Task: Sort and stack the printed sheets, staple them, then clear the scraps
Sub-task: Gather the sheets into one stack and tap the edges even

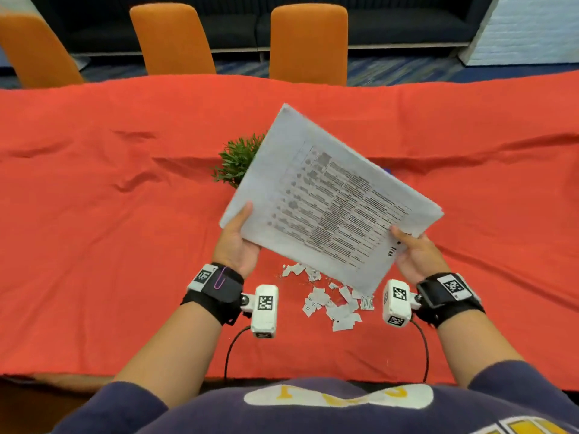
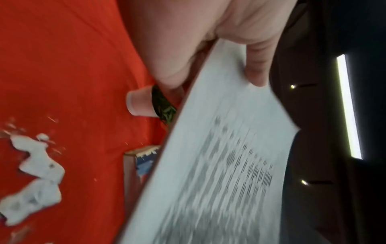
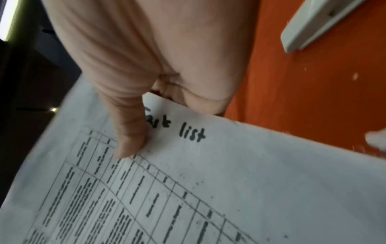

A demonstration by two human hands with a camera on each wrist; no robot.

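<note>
Two hands on one stack of sheets (image 1: 329, 202) here, held up off the bench (image 1: 94, 214) and tilted, far corner pointing away. Left hand (image 1: 238, 242) has a grip on the near left corner: thumb (image 1: 242, 214) lying flat on top of the page, the rest of the fingers tucked underneath, so it's a pinch rather than a full clench. Right hand (image 1: 415, 255) does the same on the near right edge, thumb (image 3: 129, 132) pressed down on the top sheet right beside the handwritten "list", fingers curled under the paper. Neither grip is released, both are grasping the stack.

Top sheet is a printed table, text too blurry to read.

Scraps (image 1: 332, 305) are scattered on the red cloth below the stack's near corner, between the two wrists, touching nothing else. The plant (image 1: 239, 161) sits on the bench behind the stack, half hidden by it. The left wrist view also shows a small box (image 2: 144, 161) under the sheets, can't tell what it is. Purple paperclip (image 1: 221, 278) is hooked on the left wrist strap.
</note>
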